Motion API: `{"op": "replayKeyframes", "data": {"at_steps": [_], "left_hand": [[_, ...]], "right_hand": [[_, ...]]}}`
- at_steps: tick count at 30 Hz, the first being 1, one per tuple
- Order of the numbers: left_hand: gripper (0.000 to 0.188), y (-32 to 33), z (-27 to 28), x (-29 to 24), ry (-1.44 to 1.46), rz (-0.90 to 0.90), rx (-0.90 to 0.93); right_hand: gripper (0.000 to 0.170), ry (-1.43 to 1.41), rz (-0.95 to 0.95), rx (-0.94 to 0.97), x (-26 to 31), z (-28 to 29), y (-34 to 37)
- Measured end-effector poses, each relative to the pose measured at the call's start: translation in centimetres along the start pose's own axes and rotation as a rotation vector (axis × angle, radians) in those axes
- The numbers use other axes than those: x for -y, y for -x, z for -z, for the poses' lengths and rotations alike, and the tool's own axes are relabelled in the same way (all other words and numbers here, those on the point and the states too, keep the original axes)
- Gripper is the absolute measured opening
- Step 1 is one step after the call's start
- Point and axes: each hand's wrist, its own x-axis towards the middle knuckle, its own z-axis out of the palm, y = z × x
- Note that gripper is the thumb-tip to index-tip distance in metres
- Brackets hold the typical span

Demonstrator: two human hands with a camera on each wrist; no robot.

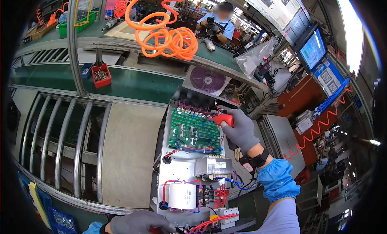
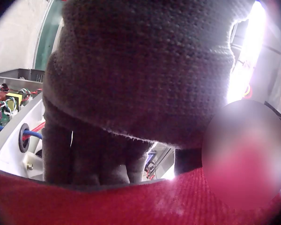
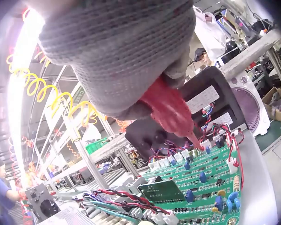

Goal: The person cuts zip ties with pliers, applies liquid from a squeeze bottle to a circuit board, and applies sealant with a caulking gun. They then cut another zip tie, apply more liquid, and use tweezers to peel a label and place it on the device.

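My gloved right hand (image 1: 242, 131) grips a red tapered tool (image 1: 222, 120). In the right wrist view, the tip of the red tool (image 3: 171, 110) meets the white connectors along the edge of the green circuit board (image 3: 201, 176). This board (image 1: 193, 131) is mounted in the upper part of an open metal chassis (image 1: 173, 167). Near the chassis's lower end is my gloved left hand (image 1: 139, 222), its fingers pointing right beside the wiring; a bit of red shows under it. In the left wrist view the left hand (image 2: 140, 79) hides what its fingertips touch.
A white cylinder (image 1: 182, 195) and a silver box (image 1: 213, 166) sit in the chassis, with loose wires around them. Metal rollers (image 1: 64, 143) lie to the left. Beyond are a red bin (image 1: 100, 75), orange coiled hose (image 1: 177, 42), a monitor (image 1: 312, 48) and a seated person (image 1: 219, 26).
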Motion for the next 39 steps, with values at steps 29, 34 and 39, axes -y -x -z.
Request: {"op": "replayKeyframes", "data": {"at_steps": [29,34,39], "left_hand": [[0.042,0.0,-0.1,0.0,-0.004,-0.007,-0.011],[0.041,0.3,1.0,2.8,-0.077,0.053,0.152],[0.043,0.1,0.0,0.0,-0.028,-0.031,-0.015]], "right_hand": [[0.039,0.107,-0.011,0.06,2.0,1.3,-0.6],[0.037,-0.029,0.1,-0.06,2.9,1.2,-0.6],[0.035,-0.03,0.114,-0.033,2.9,-0.7,-1.1]]}}
